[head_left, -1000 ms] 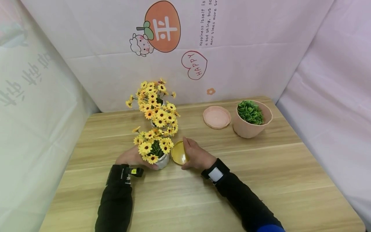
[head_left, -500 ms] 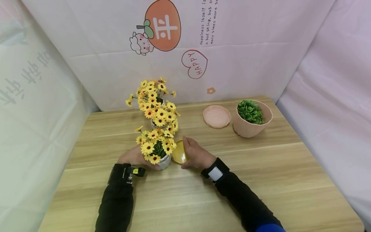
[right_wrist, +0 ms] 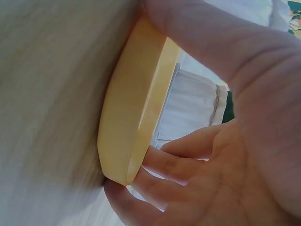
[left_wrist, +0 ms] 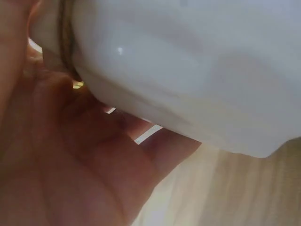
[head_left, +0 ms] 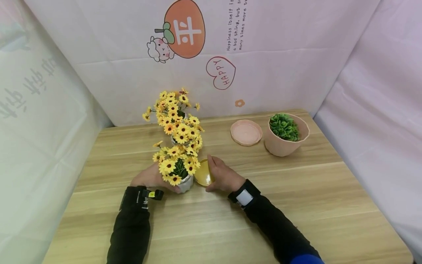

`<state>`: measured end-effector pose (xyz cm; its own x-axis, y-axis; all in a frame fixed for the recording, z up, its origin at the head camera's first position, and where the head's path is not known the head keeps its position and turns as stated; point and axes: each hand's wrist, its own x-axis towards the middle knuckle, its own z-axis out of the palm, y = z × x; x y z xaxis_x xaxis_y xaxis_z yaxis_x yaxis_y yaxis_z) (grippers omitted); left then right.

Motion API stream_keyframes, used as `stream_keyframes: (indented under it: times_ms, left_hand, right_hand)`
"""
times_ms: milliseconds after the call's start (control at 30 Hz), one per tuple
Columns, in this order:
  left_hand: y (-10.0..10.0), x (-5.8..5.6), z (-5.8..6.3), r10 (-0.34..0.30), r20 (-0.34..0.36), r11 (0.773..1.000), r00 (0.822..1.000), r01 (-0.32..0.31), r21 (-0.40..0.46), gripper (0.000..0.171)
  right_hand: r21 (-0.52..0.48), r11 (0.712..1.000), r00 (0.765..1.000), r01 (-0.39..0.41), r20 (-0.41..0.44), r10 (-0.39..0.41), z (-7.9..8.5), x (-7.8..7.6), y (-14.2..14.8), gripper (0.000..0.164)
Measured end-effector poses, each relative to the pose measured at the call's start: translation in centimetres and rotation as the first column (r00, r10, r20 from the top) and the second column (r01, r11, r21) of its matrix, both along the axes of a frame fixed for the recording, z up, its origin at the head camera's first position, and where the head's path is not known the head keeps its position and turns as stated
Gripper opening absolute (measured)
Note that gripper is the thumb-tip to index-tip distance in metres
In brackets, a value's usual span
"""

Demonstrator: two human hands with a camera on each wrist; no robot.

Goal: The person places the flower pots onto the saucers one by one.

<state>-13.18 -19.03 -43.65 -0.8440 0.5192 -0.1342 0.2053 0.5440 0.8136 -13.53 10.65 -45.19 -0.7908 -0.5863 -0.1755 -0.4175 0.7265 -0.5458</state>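
My left hand (head_left: 150, 178) grips a small white pot (head_left: 185, 184) from its left side. Yellow daisy-like flowers (head_left: 174, 167) with dark centres fill that pot. In the left wrist view the palm lies against the white pot (left_wrist: 188, 70), and a brown cord (left_wrist: 66, 37) rings it. Just right of it, my right hand (head_left: 225, 176) holds a shallow yellow saucer (head_left: 203, 174) by its rim. The right wrist view has the yellow saucer (right_wrist: 127, 108) low over or on the tabletop, thumb on one side and fingers on the other. Whether it touches the wood, I cannot tell.
Behind the held pot stand more yellow flowers (head_left: 181, 132) in white pots, in a row toward the back. A pink saucer (head_left: 246, 132) lies at the back right. Beside it a pink pot (head_left: 280, 146) contains a green plant (head_left: 284, 127). Fabric walls enclose the table.
The flower pot in my left hand has shifted slightly right, then slightly back left. My right hand and the yellow saucer have stayed almost still.
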Motion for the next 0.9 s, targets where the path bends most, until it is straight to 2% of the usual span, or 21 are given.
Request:
stream_keyframes:
  times_ms: [200,333,500,633,733,900]
  left_hand:
    - [0.2,0.4,0.9,0.021,-0.050,1.000,0.999,-0.022,-0.020,0.116]
    - [0.8,0.3,1.2,0.021,-0.070,1.000,0.997,-0.021,0.000,0.113]
    - [2.0,0.2,1.2,0.004,-0.088,0.998,0.996,0.001,0.055,0.107]
    - [3.0,0.1,1.0,-0.012,-0.118,0.990,0.993,0.028,0.135,0.104]
    - [3.6,0.1,0.8,-0.005,-0.144,0.986,0.990,0.029,0.165,0.102]
    - [4.3,0.0,0.5,-0.012,-0.154,0.986,0.988,0.038,0.163,0.101]
  right_hand:
    - [0.022,1.000,1.000,0.010,0.002,-0.010,0.1,0.0,-0.1,0.127]
    - [0.023,1.000,1.000,0.005,-0.006,-0.004,0.2,0.1,0.0,0.126]
    - [-0.006,1.000,0.999,-0.007,-0.037,0.007,-0.1,0.1,0.1,0.126]
    - [-0.035,0.999,0.999,-0.004,-0.046,0.002,-0.3,0.0,0.0,0.125]
    - [-0.070,0.998,1.000,0.001,-0.010,-0.001,-0.4,0.0,-0.1,0.124]
    - [-0.152,0.988,0.998,-0.023,0.060,0.032,-0.8,-0.1,-0.2,0.125]
